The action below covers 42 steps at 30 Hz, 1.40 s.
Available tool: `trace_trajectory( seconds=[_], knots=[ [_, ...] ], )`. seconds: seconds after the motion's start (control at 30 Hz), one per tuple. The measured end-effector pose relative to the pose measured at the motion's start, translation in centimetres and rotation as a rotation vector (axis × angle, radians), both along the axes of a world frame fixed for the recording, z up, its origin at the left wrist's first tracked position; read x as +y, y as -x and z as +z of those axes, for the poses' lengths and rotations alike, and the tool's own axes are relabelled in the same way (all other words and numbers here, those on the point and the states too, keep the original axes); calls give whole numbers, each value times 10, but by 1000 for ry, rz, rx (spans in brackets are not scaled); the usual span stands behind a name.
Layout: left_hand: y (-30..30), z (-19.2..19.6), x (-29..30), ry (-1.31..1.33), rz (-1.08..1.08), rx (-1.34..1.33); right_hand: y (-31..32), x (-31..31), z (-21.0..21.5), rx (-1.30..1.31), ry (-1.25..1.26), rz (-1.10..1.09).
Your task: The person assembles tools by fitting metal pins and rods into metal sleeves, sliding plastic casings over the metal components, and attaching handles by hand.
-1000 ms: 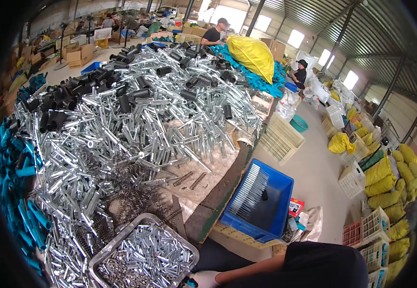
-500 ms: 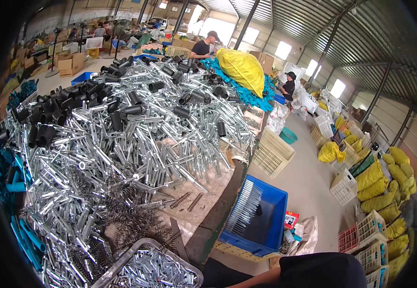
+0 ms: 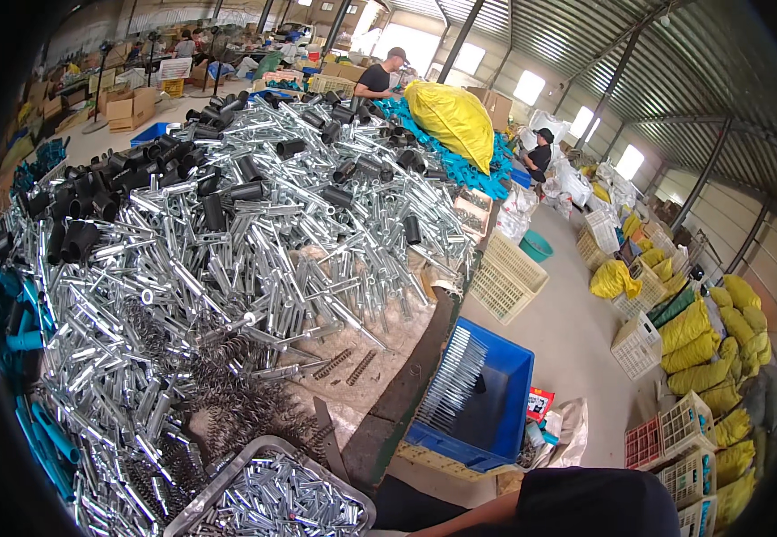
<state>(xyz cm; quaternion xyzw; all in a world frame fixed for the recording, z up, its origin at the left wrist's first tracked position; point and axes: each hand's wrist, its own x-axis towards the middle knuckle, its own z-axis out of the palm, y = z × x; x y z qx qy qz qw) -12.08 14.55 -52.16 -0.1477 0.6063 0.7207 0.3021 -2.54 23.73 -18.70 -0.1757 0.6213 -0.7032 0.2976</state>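
Neither of my hands shows. A bare strip of my right forearm (image 3: 471, 521), coming from a dark sleeve (image 3: 596, 503), runs along the lower edge, and its hand is cut off below. Nearest to it stands a metal tray (image 3: 360, 498) full of small shiny metal pins (image 3: 285, 499). Beyond the tray lies a tangle of dark coil springs (image 3: 250, 403). A big heap of silvery metal tubes (image 3: 272, 268) covers the table, with black plastic sleeves (image 3: 214, 213) scattered over it. Two springs (image 3: 360, 368) rest apart on the table cover.
Right of the table edge (image 3: 411, 394), a blue bin (image 3: 506, 407) holds a row of metal rods. Behind it are a cream crate (image 3: 506, 279) and a teal basin (image 3: 536, 245). Yellow sacks (image 3: 688, 333) line the right side. Two people work farther back, one beside a large yellow sack (image 3: 451, 121).
The view has shifted slightly, so the table and bin sit a little differently in the picture. The forearm strip at the lower edge shows somewhat more to the left.
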Motion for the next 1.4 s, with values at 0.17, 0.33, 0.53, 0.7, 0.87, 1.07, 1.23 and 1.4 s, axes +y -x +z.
trace_trajectory(
  seconds=[0.17, 0.33, 0.53, 0.7, 0.87, 1.07, 1.23, 1.4],
  knots=[
    [1, -1, -7, 20, -10, 8, 4, -5, 10, -128, -528, 19],
    [-4, 6, -15, 42, 8, 14, 0, -29, 5, 86, -858, 58],
    [-9, 32, -29, 74, 24, 39, 9, -51, -27, 191, -1045, 376],
    [-22, 52, -58, 126, 67, 67, 8, -56, -49, 293, -1151, 257],
    [-37, 87, -75, 182, 66, 105, -3, -94, -105, 434, -1191, 63],
    [-65, 113, -96, 254, 83, 131, 44, -78, -111, 340, -1261, 131],
    [-95, 136, -136, 328, 173, 126, 17, -94, -75, 244, -1111, 128],
    [-100, 187, -99, 652, -137, 404, 15, -60, -7, 89, -1094, 132]
  ],
)
